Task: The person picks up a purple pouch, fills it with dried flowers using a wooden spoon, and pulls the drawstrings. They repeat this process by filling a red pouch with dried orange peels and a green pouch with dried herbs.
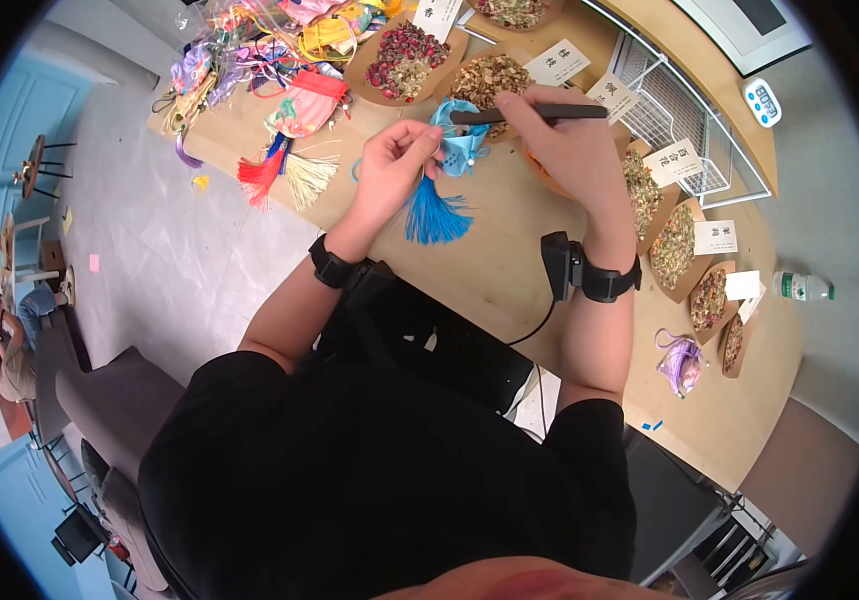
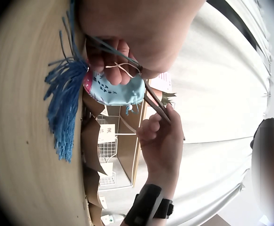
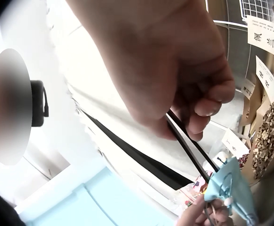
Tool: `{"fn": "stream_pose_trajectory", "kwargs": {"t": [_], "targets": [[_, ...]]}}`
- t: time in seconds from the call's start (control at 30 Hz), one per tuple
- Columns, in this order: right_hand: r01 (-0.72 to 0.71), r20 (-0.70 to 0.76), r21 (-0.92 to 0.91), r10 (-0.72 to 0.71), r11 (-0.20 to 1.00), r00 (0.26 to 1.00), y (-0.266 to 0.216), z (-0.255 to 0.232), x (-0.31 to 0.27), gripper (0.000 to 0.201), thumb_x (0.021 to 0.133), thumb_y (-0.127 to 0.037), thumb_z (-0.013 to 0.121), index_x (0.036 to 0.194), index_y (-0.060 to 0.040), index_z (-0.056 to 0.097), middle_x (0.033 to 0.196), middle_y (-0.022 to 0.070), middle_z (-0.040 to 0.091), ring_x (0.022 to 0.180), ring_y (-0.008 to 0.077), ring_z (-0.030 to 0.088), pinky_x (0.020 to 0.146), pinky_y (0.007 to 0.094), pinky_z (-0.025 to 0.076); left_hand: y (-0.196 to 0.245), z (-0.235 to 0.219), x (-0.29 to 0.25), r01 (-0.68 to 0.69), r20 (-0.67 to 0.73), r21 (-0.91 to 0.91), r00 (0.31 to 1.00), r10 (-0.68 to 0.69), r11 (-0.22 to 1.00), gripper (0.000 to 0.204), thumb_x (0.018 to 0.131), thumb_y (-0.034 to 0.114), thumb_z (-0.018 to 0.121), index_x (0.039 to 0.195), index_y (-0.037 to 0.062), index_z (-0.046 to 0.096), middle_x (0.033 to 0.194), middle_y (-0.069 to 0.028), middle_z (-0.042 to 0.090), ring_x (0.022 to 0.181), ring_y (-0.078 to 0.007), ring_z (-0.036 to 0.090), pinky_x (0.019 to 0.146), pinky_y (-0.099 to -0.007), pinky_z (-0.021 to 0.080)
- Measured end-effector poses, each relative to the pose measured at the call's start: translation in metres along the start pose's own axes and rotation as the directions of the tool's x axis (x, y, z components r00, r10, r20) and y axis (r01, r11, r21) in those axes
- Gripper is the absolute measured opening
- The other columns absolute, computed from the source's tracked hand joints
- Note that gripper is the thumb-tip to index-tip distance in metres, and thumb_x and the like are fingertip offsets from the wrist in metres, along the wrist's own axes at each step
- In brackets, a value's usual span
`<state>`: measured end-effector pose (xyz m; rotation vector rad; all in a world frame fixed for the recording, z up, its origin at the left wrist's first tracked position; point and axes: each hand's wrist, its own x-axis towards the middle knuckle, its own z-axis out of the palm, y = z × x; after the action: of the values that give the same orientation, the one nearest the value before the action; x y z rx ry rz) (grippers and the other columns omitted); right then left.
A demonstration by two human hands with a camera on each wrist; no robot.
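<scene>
My left hand (image 1: 397,170) pinches a small light-blue drawstring pouch (image 1: 461,152) by its rim, above the table. From the pouch hangs a blue tassel (image 1: 437,215). My right hand (image 1: 568,155) grips dark tweezers (image 1: 578,111). In the right wrist view the tips of the tweezers (image 3: 192,153) go into the mouth of the pouch (image 3: 231,183), where they are hidden. Blue flower prints and a pink patch show on the pouch (image 2: 109,89) in the left wrist view. Just beyond it stands a paper tray of brown dried pieces (image 1: 485,82).
More paper trays (image 1: 672,250) of dried flowers, with name cards (image 1: 716,238), curve along the table's far and right edges. A wire basket (image 1: 695,150) stands behind them. A red-and-cream tasselled pouch (image 1: 308,105) lies left, a purple pouch (image 1: 682,362) right.
</scene>
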<state>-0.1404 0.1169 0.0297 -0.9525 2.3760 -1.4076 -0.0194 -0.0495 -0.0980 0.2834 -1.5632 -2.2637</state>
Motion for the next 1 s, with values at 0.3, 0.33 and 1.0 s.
{"fn": "stream_pose_trajectory", "kwargs": {"t": [0.3, 0.33, 1.0], "targets": [[-0.074, -0.232, -0.152, 0.037, 0.986, 0.972, 0.014, -0.023, 0.010, 0.041, 0.086, -0.041, 0.070, 0.081, -0.0003, 0.071, 0.061, 0.0084, 0.063, 0.057, 0.0185, 0.059, 0.056, 0.0319, 0.046, -0.004, -0.004, 0.002, -0.045, -0.057, -0.075, 0.998, 0.041, 0.996, 0.015, 0.097, 0.014, 0.062, 0.094, -0.0007, 0.062, 0.077, -0.0056, 0.066, 0.061, -0.0108, 0.059, 0.057, -0.0231, 0.047], [-0.125, -0.292, -0.176, 0.069, 0.977, 0.954, 0.029, -0.018, 0.015, 0.045, 0.085, -0.044, 0.069, 0.081, 0.0004, 0.072, 0.063, 0.0103, 0.065, 0.059, 0.0215, 0.062, 0.059, 0.0335, 0.048, -0.004, -0.004, 0.002, -0.046, -0.056, -0.074, 0.998, 0.042, 0.996, 0.015, 0.097, 0.014, 0.062, 0.093, -0.0004, 0.062, 0.077, -0.0055, 0.065, 0.061, -0.0107, 0.059, 0.057, -0.0231, 0.047], [-0.094, -0.080, -0.090, 0.087, 0.991, 0.993, 0.056, 0.014, 0.022, 0.038, 0.089, -0.037, 0.064, 0.082, 0.0005, 0.069, 0.059, 0.0104, 0.059, 0.055, 0.0191, 0.056, 0.058, 0.0335, 0.047, 0.000, 0.000, 0.000, -0.022, -0.047, -0.030, 0.999, 0.020, 0.999, 0.018, 0.097, 0.019, 0.064, 0.093, 0.0011, 0.062, 0.076, -0.0031, 0.065, 0.061, -0.0087, 0.058, 0.057, -0.0212, 0.045]]}}
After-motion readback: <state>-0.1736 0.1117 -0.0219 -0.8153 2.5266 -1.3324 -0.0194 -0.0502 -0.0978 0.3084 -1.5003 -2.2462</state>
